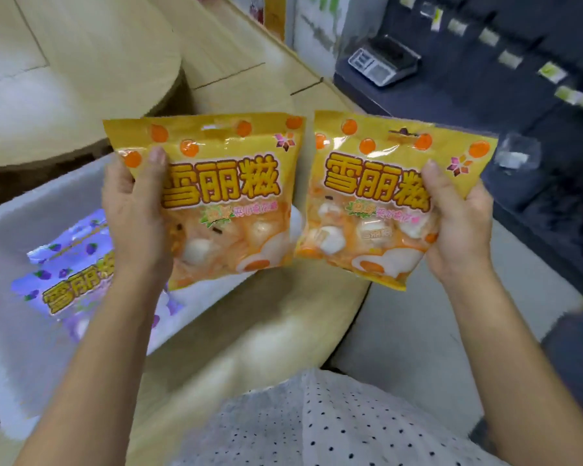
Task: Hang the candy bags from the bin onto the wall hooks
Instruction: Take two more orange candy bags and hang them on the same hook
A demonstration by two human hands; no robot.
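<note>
I hold two orange candy bags upright, side by side, at chest height. My left hand grips the left orange bag by its left edge, thumb on the front. My right hand grips the right orange bag by its right edge. Each bag has a hang slot at its top. Below my left arm stands the white bin, with a purple candy bag lying flat inside. At the upper right a dark wall carries rows of yellow-green tags; its hooks are too blurred to make out.
The bin rests on a light wooden counter with a rounded edge. A round wooden top is at the upper left. A grey scale sits on a dark shelf at the back right. Pale floor lies to the right of the counter.
</note>
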